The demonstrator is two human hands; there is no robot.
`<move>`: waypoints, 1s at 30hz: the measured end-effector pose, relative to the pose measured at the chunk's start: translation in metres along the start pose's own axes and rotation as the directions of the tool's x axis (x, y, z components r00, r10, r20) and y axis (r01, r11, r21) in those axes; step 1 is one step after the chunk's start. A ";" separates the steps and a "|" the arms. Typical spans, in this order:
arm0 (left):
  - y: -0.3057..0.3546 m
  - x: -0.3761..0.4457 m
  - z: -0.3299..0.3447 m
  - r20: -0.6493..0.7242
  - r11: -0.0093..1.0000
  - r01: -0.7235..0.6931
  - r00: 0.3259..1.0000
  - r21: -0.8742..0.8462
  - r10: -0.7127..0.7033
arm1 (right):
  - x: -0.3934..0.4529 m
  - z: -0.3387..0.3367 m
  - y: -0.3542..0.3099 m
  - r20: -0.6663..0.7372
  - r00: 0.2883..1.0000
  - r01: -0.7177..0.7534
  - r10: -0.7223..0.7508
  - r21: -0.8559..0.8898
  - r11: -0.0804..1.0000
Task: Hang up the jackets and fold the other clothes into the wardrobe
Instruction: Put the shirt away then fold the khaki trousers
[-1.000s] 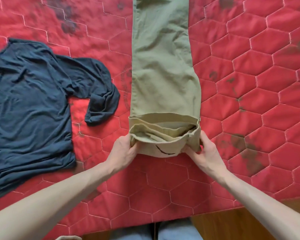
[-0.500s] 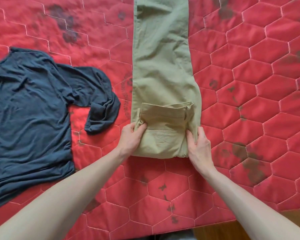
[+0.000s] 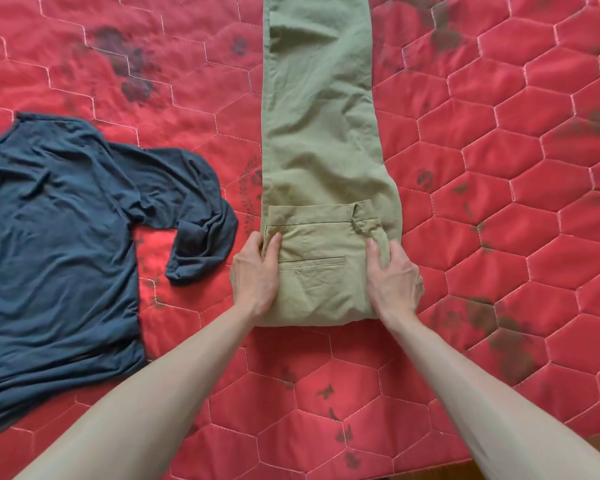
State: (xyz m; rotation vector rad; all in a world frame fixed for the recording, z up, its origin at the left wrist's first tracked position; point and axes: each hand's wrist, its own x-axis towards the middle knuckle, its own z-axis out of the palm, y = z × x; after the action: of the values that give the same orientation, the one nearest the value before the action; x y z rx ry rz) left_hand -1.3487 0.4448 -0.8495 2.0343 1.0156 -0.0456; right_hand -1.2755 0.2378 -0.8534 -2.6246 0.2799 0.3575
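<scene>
Left hand (image 3: 255, 271) and right hand (image 3: 394, 275) each grip folded khaki trousers (image 3: 321, 161), no readable labels

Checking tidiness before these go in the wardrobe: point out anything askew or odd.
On the khaki trousers, the folded-over waistband's right corner is bunched and crooked. The dark shirt lies wrinkled, its sleeve crumpled. Dark blotches mark the red quilt.

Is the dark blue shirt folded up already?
No, the dark blue shirt lies spread flat on the red quilt, one sleeve crumpled.
</scene>
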 end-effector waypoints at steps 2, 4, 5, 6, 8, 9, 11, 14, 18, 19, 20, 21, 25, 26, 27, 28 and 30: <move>0.004 0.000 0.001 0.009 0.998 -0.002 1.000 0.065 0.002 | -0.006 0.003 -0.001 -0.043 0.999 -0.024 0.024 -0.004 1.000; 0.007 0.000 0.001 0.023 0.991 0.011 1.000 0.136 -0.014 | -0.012 0.003 0.000 -0.087 0.996 -0.017 0.016 -0.012 1.000; 0.010 -0.002 0.000 0.001 0.988 0.021 1.000 0.152 -0.021 | -0.014 0.003 0.000 -0.121 0.993 -0.002 -0.001 -0.020 1.000; 0.012 -0.004 -0.001 -0.046 0.985 0.006 0.999 0.174 0.002 | -0.014 0.002 0.000 -0.165 0.986 0.019 -0.024 -0.036 0.999; 0.015 -0.014 -0.001 -0.141 0.938 -0.170 0.965 0.303 0.220 | -0.012 0.000 -0.002 -0.245 0.957 0.134 -0.153 -0.090 0.987; 0.015 -0.020 0.002 -0.126 0.875 -0.312 0.916 0.370 0.380 | -0.009 0.000 -0.003 -0.249 0.922 0.270 -0.296 -0.134 0.954; 0.012 -0.032 0.013 0.054 0.703 -0.582 0.784 0.408 0.618 | -0.003 0.003 -0.004 -0.152 0.760 0.599 -0.632 -0.210 0.772; 0.004 -0.043 0.031 0.311 0.539 -0.701 0.701 0.468 0.641 | 0.005 0.009 -0.001 0.065 0.607 0.773 -0.792 -0.279 0.570; -0.006 -0.031 0.040 0.379 0.506 -0.671 0.733 0.543 0.566 | 0.005 0.020 0.006 0.127 0.754 0.632 -0.645 -0.407 0.659; -0.009 -0.025 0.040 0.382 0.499 -0.677 0.726 0.541 0.571 | 0.004 0.023 0.007 0.119 0.777 0.603 -0.618 -0.422 0.677; -0.012 -0.021 0.040 0.381 0.492 -0.686 0.716 0.535 0.584 | 0.004 0.026 0.008 0.112 0.792 0.584 -0.600 -0.425 0.692; -0.015 -0.018 0.040 0.377 0.490 -0.695 0.707 0.527 0.598 | 0.004 0.029 0.008 0.107 0.802 0.572 -0.588 -0.421 0.703; -0.023 -0.010 0.045 0.352 0.521 -0.687 0.716 0.507 0.602 | 0.010 0.034 0.014 0.111 0.789 0.597 -0.605 -0.373 0.710; -0.025 -0.010 0.047 0.346 0.526 -0.685 0.718 0.505 0.604 | 0.012 0.035 0.017 0.111 0.777 0.614 -0.619 -0.345 0.709; -0.027 -0.009 0.048 0.344 0.529 -0.684 0.719 0.502 0.604 | 0.013 0.035 0.018 0.106 0.768 0.628 -0.632 -0.317 0.711; -0.028 -0.009 0.049 0.342 0.533 -0.686 0.718 0.496 0.606 | 0.015 0.036 0.020 0.098 0.762 0.637 -0.640 -0.289 0.715; -0.031 -0.007 0.050 0.340 0.539 -0.691 0.715 0.482 0.611 | 0.017 0.036 0.021 0.081 0.757 0.646 -0.648 -0.242 0.724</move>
State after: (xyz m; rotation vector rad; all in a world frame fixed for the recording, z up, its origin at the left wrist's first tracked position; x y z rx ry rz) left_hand -1.3586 0.4150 -0.8995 2.8292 0.0559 -0.1018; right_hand -1.2726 0.2345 -0.8983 -2.7576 -0.7349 0.1371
